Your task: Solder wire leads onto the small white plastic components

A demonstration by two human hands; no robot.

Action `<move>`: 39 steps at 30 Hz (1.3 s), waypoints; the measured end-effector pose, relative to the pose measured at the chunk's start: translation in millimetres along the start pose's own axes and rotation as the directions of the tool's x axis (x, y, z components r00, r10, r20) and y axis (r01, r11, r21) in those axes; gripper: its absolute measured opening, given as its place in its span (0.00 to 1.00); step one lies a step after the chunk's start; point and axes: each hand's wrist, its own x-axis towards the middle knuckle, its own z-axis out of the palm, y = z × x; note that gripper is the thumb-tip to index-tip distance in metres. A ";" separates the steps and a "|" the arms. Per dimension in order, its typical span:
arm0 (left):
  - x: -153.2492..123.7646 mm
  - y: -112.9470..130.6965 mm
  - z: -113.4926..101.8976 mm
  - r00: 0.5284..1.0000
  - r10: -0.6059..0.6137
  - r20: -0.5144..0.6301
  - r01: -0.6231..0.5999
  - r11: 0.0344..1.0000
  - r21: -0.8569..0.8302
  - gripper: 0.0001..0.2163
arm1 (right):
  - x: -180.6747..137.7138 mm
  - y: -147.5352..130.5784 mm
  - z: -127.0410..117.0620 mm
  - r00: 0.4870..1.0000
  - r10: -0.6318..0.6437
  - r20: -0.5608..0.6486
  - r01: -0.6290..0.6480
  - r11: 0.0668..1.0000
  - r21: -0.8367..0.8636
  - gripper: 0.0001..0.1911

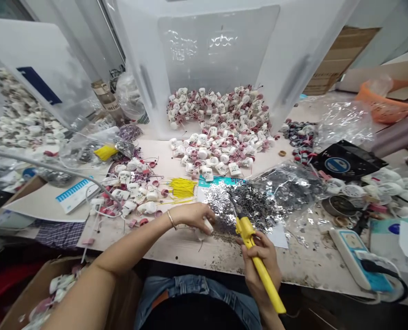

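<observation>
A yellow soldering iron point(265, 279) slants tip-forward; a small white plastic part point(207, 228) sits pinched.

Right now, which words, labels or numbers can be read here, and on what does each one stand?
None can be read with certainty. All are too blurred: the white lettering on the clear plastic bin, the label on the container, the round blue sign on the black bag, and the markings on the power strip.
</observation>
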 end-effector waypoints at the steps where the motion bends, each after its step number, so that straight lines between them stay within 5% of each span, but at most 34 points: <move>1: -4.6 0.1 3.7 0.997 0.010 -0.076 -0.010 1.000 0.004 0.19 | 0.0 1.1 2.2 1.000 0.003 0.030 -0.003 1.000 0.000 0.08; 6: -42.5 5.8 20.8 0.879 -0.193 -0.436 0.246 0.967 0.070 0.10 | 6.2 7.2 26.8 0.981 -0.075 0.176 0.078 0.997 -0.012 0.07; 9: -55.2 13.3 45.0 0.842 -0.368 -0.394 0.431 0.899 0.081 0.10 | 9.9 13.2 52.7 0.955 -0.158 0.250 0.167 0.986 -0.013 0.05; 12: -54.8 20.2 73.5 0.841 -0.430 -0.327 0.480 0.873 0.088 0.12 | 9.4 19.4 69.4 0.942 -0.192 0.276 0.205 0.979 -0.018 0.07; 18: -62.7 18.6 92.8 0.786 -0.505 -0.357 0.553 0.832 0.041 0.09 | 8.5 30.1 50.1 0.951 -0.214 0.224 0.229 0.972 -0.043 0.07; 24: -81.8 16.3 76.3 0.760 -0.518 -0.393 0.548 0.836 -0.041 0.13 | 9.3 42.8 25.2 0.922 -0.255 0.292 0.291 0.952 -0.089 0.07; 32: -44.7 25.8 97.4 0.764 -0.486 -0.426 0.539 0.842 0.007 0.10 | 0.7 48.1 20.0 0.934 -0.225 0.278 0.264 0.958 -0.114 0.07; 39: -56.7 27.7 102.9 0.775 -0.324 -0.543 0.353 0.934 -0.054 0.07 | 3.6 32.9 16.8 0.950 -0.160 0.267 0.196 0.974 -0.116 0.07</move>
